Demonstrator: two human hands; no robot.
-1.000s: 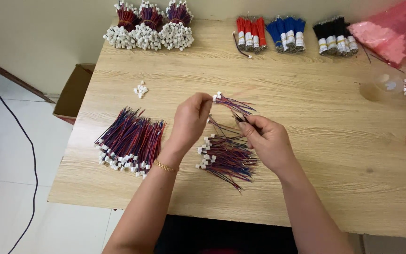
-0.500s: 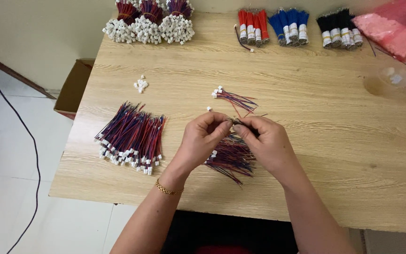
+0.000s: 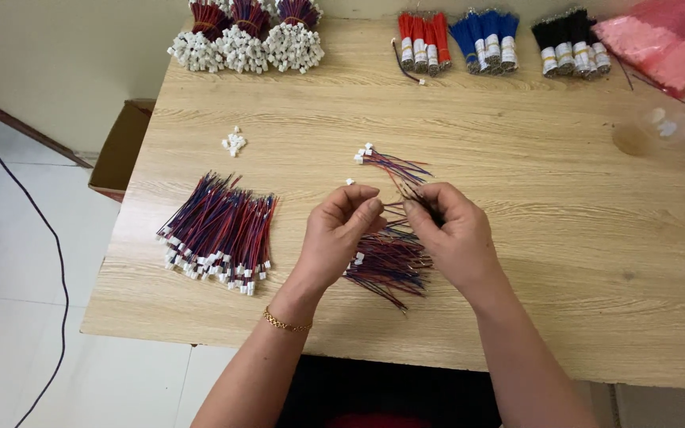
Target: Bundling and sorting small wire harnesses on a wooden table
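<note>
i see a loose pile of thin red, blue and black wires with white plug ends [image 3: 386, 265] lying mid-table under both hands. my left hand [image 3: 342, 234] and right hand [image 3: 449, 234] pinch a few strands between closed fingertips. the pale wooden table [image 3: 517, 135] stands on white floor tiles [image 3: 9, 261]. exactly which strands are held is hard to make out.

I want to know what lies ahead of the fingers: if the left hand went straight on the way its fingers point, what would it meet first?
Probably the right hand, close opposite the left hand; wires run between them, though depth is unclear.
</note>
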